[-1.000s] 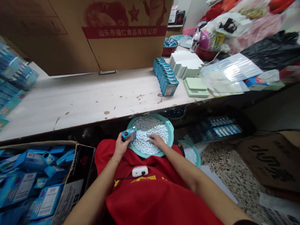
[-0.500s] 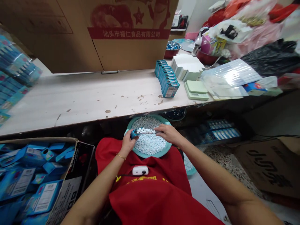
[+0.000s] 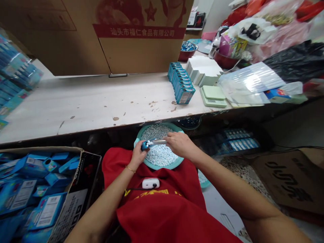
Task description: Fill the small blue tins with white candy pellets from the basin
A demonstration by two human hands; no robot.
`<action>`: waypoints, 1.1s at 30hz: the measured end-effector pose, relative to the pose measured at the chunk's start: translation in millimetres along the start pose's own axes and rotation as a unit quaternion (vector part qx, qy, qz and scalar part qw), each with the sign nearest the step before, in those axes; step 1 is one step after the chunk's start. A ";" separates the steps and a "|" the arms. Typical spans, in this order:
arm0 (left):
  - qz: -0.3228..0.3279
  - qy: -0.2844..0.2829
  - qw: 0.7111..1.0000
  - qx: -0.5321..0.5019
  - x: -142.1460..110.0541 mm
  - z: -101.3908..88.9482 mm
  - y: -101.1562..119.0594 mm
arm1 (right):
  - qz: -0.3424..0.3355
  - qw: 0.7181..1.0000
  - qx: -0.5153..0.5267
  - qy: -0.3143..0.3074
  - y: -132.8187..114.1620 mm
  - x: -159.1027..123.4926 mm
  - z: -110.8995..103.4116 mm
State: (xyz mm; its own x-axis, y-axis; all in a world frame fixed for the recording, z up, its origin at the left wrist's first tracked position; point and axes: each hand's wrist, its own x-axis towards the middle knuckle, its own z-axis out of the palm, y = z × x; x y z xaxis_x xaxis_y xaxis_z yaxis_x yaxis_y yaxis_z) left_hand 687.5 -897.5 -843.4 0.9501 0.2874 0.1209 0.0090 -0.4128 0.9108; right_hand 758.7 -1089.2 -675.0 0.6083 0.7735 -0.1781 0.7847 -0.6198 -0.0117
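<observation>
My left hand (image 3: 138, 154) is closed around a small blue box (image 3: 144, 145), its open end facing right with white candies at the mouth. My right hand (image 3: 177, 143) grips a narrow metal scoop (image 3: 160, 142) whose far end reaches the box's opening. Few or no candies show along the scoop's visible length. Below both hands, a teal basin (image 3: 172, 166) on the lap holds a heap of small white candies (image 3: 162, 156). My right fingertips hide the scoop's near end.
A carton of blue boxes (image 3: 48, 209) stands at left. On the white table (image 3: 101, 104) are a row of blue boxes (image 3: 184, 96), a pale green scale (image 3: 214, 96), a stack of white card (image 3: 204, 69) and a large cardboard carton (image 3: 141, 54). Another carton (image 3: 286, 182) lies right.
White candies filled the scoop before; now its visible length looks mostly bare, with candies at the box's mouth. My right hand has turned and shifted slightly left. The view has moved a little.
</observation>
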 end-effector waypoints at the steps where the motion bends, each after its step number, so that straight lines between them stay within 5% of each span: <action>1: -0.001 -0.004 1.000 -0.007 0.2 0.5 -0.5 | 0.004 1.000 0.008 0.000 2.8 -2.7 3.0; 7: 0.008 -0.008 1.000 0.000 2.9 1.5 -1.8 | 0.049 0.997 0.063 0.014 26.7 -20.8 30.8; 12: -0.002 0.017 1.000 -0.016 -0.8 -13.4 -9.1 | 0.129 0.988 0.084 -0.025 50.3 -17.5 96.8; 17: -0.051 0.056 0.995 -0.066 -4.2 -22.8 -12.5 | 0.156 0.971 0.177 -0.037 20.1 24.6 171.7; 21: -0.065 0.066 0.991 -0.096 -4.3 -26.4 -9.9 | 0.160 0.959 0.235 -0.022 -1.4 46.5 198.5; 27: -0.074 0.094 0.986 -0.119 -4.9 -36.5 -5.8 | 0.110 0.934 0.340 0.010 26.3 26.7 182.1; 33: -0.051 0.081 0.994 -0.053 -2.1 -29.0 -4.7 | 0.048 0.923 0.375 0.069 43.9 -5.9 104.5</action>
State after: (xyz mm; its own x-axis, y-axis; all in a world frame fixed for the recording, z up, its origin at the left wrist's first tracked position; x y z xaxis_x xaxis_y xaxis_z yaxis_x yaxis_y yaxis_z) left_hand 676.4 -871.1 -836.5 0.8829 0.4627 0.0795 0.0621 -0.2829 0.9571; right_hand 777.1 -1134.8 -777.3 0.7201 0.6883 -0.0876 0.4544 -0.5633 -0.6901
